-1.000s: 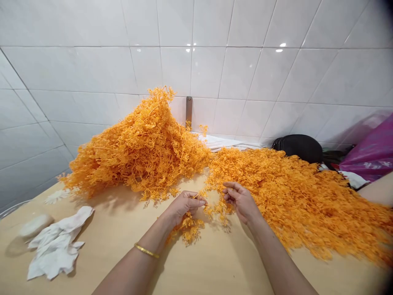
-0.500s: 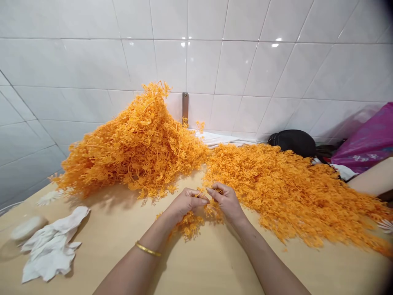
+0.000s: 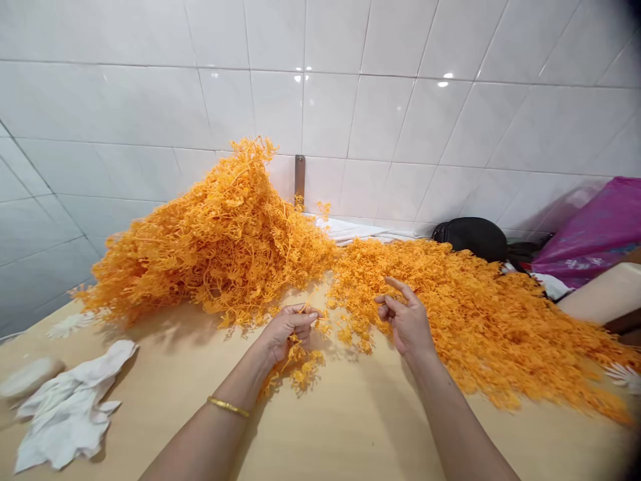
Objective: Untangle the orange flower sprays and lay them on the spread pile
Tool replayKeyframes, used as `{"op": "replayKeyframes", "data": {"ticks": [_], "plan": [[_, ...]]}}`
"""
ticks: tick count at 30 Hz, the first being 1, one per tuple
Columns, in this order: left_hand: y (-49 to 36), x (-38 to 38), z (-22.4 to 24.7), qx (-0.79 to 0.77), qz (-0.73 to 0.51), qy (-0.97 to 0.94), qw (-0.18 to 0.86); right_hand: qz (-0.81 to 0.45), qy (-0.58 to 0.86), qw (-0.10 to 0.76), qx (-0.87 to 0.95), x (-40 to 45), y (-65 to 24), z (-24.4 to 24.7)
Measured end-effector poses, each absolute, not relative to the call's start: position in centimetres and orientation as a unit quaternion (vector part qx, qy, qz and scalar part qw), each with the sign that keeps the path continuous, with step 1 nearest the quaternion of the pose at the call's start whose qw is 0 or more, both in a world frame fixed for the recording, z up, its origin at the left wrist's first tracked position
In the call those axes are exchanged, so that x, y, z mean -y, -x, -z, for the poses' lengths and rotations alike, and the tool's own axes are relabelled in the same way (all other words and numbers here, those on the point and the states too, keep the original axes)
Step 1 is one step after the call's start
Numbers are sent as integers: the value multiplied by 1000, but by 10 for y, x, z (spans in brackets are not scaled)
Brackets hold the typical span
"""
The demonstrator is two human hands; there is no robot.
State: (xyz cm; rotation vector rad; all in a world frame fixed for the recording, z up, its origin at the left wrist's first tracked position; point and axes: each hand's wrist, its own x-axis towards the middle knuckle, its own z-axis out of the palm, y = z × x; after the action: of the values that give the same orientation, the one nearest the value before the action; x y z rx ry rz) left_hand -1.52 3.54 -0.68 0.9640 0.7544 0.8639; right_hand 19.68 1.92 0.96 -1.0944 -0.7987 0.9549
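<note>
My left hand (image 3: 293,332) is closed around an orange artificial flower sprig (image 3: 304,369), whose sprays hang below the fingers and poke out past the thumb. To its right, my right hand (image 3: 408,319) is raised with index finger stretched out and thumb apart; nothing shows in it. It hovers by the near left edge of a flat, spread heap of small orange sprays (image 3: 475,314). Behind my left hand rises a tall tangled pile of orange sprigs (image 3: 210,240) with long stems. A few loose orange bits (image 3: 356,334) lie between my hands.
The wooden table (image 3: 320,434) meets a tiled wall (image 3: 330,113). At left lie a crumpled white cloth (image 3: 75,407), a pale rounded object (image 3: 30,377) and a white petal-like piece (image 3: 70,325). A black case (image 3: 471,238) and a purple bag (image 3: 591,230) stand at the back right.
My right hand has come away from the sprig and moved right, its fingers opening. My left hand keeps hold of the sprig and has shifted slightly left. Loose bits now lie between them.
</note>
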Motion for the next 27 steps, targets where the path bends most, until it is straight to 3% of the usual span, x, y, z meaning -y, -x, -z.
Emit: {"op": "replayKeyframes", "data": {"ticks": [6, 12, 19, 23, 27], "plan": [[16, -39, 11, -328, -406, -407, 750, -614, 415, 544, 392, -11, -178, -11], [12, -33, 5, -344, -397, -457, 718, -593, 428, 474, 489, -6, -160, -4], [5, -24, -1, -409, -321, -521, 677, -435, 491, 620, 430, -22, -169, 6], [9, -28, 4, -377, -359, -508, 687, -349, 502, 715, 340, -30, -194, 0], [12, -36, 12, -365, -402, -441, 714, -393, 494, 684, 365, -26, -195, -5]]}}
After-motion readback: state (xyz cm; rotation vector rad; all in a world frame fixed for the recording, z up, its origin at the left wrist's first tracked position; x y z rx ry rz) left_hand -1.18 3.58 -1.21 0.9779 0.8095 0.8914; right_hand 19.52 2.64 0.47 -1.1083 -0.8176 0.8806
